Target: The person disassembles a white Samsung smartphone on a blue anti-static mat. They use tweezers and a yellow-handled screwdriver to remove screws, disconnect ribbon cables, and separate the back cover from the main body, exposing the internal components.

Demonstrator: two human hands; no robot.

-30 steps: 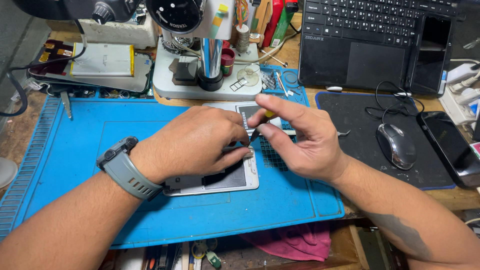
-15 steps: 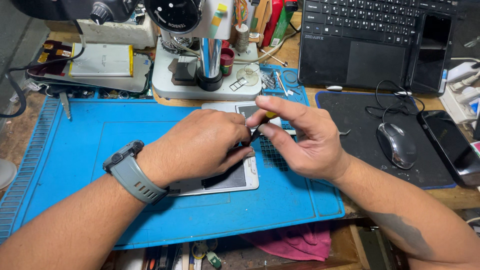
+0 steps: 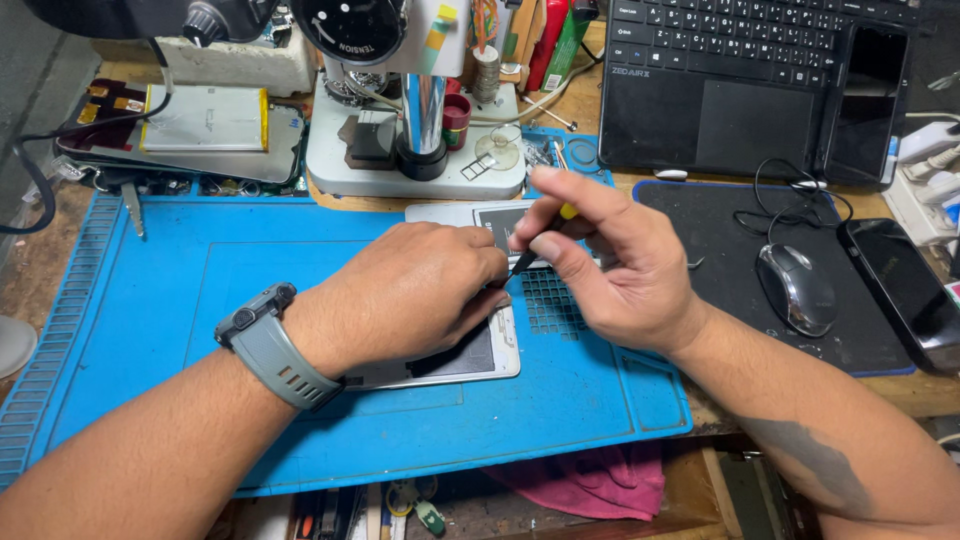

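Left hand [image 3: 420, 295] lies flat over white slab phone [image 3: 470, 355], pinning it to ribbed blue rubber mat [image 3: 200, 280] on worktop. Right hand [image 3: 625, 270] pinches slim black tool [image 3: 528, 258] with yellow cap, tip at phone's upper edge. Step looks like prying or unscrewing; contact point hidden by fingers. Next move calls for steady, light pressure. Grey microscope base [image 3: 400, 170] stands behind.

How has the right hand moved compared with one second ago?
Cannot tell of any real move. The right hand holds the small tool at about the same spot, between the microscope base and the mouse.
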